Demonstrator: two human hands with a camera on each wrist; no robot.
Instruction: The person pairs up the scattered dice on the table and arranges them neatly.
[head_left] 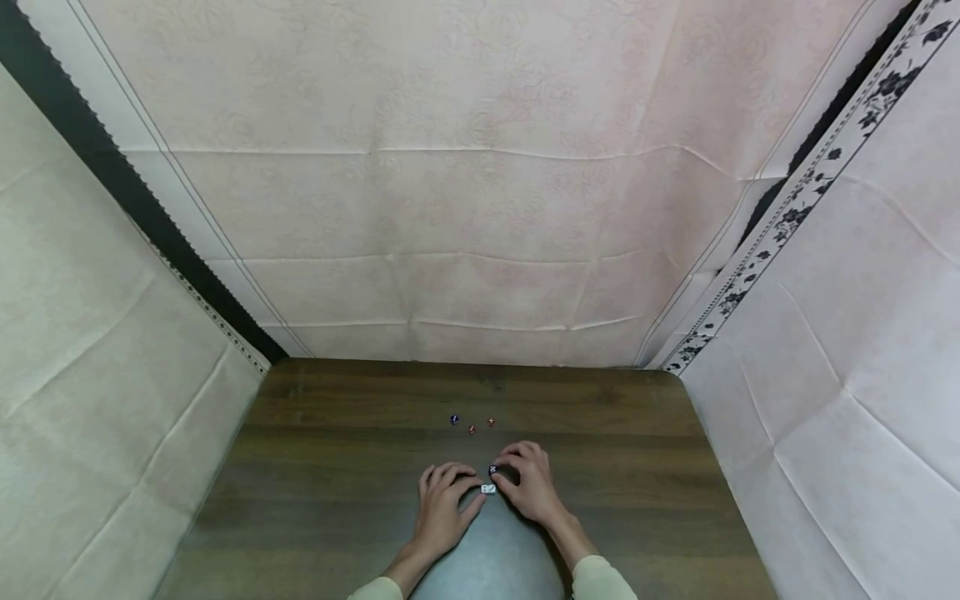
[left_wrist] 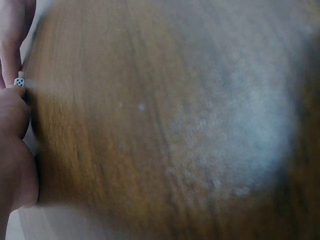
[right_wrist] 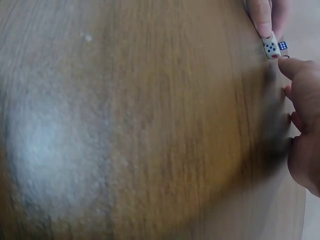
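- what is the left hand (head_left: 442,510) doing?
- with bent fingers, it is pinching the white dice (head_left: 488,489). beyond, on the table (head_left: 322,475), a blue die (head_left: 454,419) and two red dice (head_left: 472,429) are lying.
- and the right hand (head_left: 531,487)?
- its thumb and finger are pinching a dark die (head_left: 492,470), just beside the white dice.

A left die (head_left: 453,419), middle die (head_left: 472,429) and right die (head_left: 491,422) lie toward the far edge of the worktop (head_left: 337,450), roughly midway between its side edges, the middle one slightly forward. Before them, between the fingertips of the left hand (head_left: 442,510) and right hand (head_left: 531,485), is a dice row (head_left: 488,489); just behind that, at the right hand's fingertips, a single die (head_left: 492,470).
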